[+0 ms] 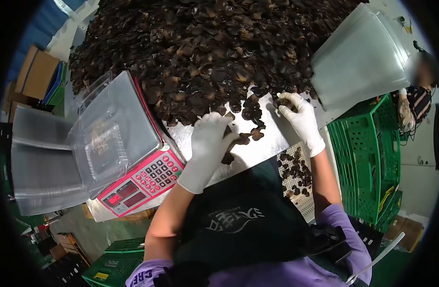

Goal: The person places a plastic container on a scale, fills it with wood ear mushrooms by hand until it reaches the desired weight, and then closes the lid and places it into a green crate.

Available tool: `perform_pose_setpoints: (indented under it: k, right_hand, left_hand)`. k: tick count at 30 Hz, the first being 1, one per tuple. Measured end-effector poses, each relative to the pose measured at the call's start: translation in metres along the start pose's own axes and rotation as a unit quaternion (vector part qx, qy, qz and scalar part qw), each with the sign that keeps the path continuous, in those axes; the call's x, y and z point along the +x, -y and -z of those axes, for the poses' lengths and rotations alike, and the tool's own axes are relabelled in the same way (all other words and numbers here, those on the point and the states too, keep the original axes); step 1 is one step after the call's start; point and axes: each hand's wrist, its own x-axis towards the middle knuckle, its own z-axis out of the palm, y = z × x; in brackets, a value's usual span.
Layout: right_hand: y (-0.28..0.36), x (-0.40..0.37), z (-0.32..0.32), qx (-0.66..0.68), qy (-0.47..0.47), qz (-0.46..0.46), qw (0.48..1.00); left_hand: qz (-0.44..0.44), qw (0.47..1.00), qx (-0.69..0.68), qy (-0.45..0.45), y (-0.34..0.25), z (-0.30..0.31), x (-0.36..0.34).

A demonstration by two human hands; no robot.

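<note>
The heap of dark mushroom pieces [205, 57] runs out of view at the top, so the far edge of the table [269, 138] is hidden under it or cut off. The left hand [205, 143], in a white glove, is over the bare metal near the table's near edge; its fingers are curled in, with dark pieces showing beside the thumb, but the glove hides how many it holds, if any. The right hand [300, 119], also gloved, is at the near side of the heap, toward the table's right edge, its fingers closed narrowly on a dark piece [282, 103] that they partly cover. The display of the scale [155, 174] is too blurred to read. The perforated basket [298, 179], by the near edge, is partly hidden by the right arm and the apron [233, 220]. The other person [417, 105], beyond the right side, is blurred at the head.

There is one scale, at the left of the table, with clear containers [102, 148] on it; how many cannot be told. More clear containers [45, 167] stand to its left, and one large stack [358, 60] stands tilted at the right of the heap. There is one perforated basket, with scattered dark pieces inside. The heap's pieces overlap too much to count. Green crates [365, 158] stand at the right, their number unclear.
</note>
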Motion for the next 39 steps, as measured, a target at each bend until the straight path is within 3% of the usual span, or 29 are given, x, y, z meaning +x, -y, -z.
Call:
perform_pose_setpoints:
  k: [3,4,5,7,9,11,12,15,17,19,21,23,25,26,28,29,30,31,32,37,39]
  right_hand:
    - [-0.017,-0.010,-0.005,-0.011,-0.014,0.017,1.000]
    - [-0.012,-0.012,-0.008,-0.032,-0.002,0.048,0.998]
    - [-0.005,-0.016,-0.005,-0.097,0.050,-0.002,0.994]
    - [0.004,-0.021,-0.014,-0.039,0.072,-0.013,0.997]
    - [0.007,-0.024,-0.027,0.014,0.035,0.054,0.998]
    - [0.013,-0.026,-0.036,-0.138,-0.007,0.148,0.979]
    - [0.015,-0.028,-0.042,-0.157,-0.005,0.139,0.978]
    - [0.002,-0.024,-0.055,-0.118,-0.036,0.112,0.986]
    - [-0.007,-0.019,-0.056,-0.024,-0.047,0.087,0.995]
    - [-0.006,-0.018,-0.047,0.025,-0.031,0.074,0.996]
    - [-0.015,-0.015,-0.038,0.077,-0.026,0.079,0.994]
    - [-0.018,-0.010,-0.021,0.131,0.014,0.029,0.991]
    - [-0.013,-0.008,-0.001,0.132,0.021,-0.037,0.990]
    - [-0.020,-0.007,0.006,0.149,0.014,-0.024,0.988]
    - [-0.008,-0.011,0.019,0.187,0.003,-0.040,0.982]
    - [-0.007,-0.013,0.022,0.204,-0.010,-0.053,0.978]
    - [-0.009,-0.015,0.022,0.198,0.000,-0.049,0.979]
    - [-0.012,-0.016,0.021,0.193,0.010,-0.043,0.980]
    - [-0.020,-0.015,0.015,0.189,0.016,-0.030,0.981]
    - [-0.018,-0.008,-0.004,0.217,0.033,-0.031,0.975]
    - [-0.019,-0.005,0.004,0.190,0.022,-0.029,0.981]
  left_hand:
    - [-0.008,0.999,0.032,0.019,0.005,-0.001,0.016]
    - [-0.066,0.993,0.069,-0.066,0.011,-0.009,0.019]
    - [-0.065,0.993,0.070,-0.066,0.014,-0.013,0.023]
    - [-0.070,0.959,0.252,-0.107,0.017,-0.016,0.032]
    - [-0.062,0.945,0.309,-0.084,0.019,-0.017,0.035]
    - [-0.071,0.924,0.370,-0.067,0.023,-0.021,0.035]
    - [-0.070,0.923,0.372,-0.067,0.025,-0.022,0.035]
    - [-0.072,0.951,0.289,-0.078,0.028,-0.020,0.033]
    - [-0.061,0.961,0.227,-0.147,0.026,-0.014,0.027]
    - [-0.033,0.965,0.222,-0.132,0.013,-0.003,0.023]
    - [-0.001,0.996,0.067,-0.055,-0.013,0.005,0.018]
    - [-0.090,0.993,0.063,0.033,-0.044,-0.012,-0.001]
    - [-0.237,0.964,-0.098,-0.066,-0.074,-0.029,-0.013]
    - [-0.236,0.964,-0.099,-0.067,-0.071,-0.030,-0.007]
    - [0.059,0.995,-0.006,0.081,-0.062,-0.029,0.019]
    - [-0.064,0.953,0.296,-0.004,-0.042,-0.027,0.027]
    - [-0.042,0.924,0.377,-0.056,-0.025,-0.033,0.034]
    - [-0.046,0.941,0.333,-0.049,-0.010,-0.033,0.040]
    - [-0.019,0.935,0.354,0.032,-0.003,-0.037,0.046]
    - [-0.025,0.968,0.242,0.058,0.001,-0.026,0.049]
    - [0.057,0.997,-0.027,0.032,-0.023,-0.027,0.026]
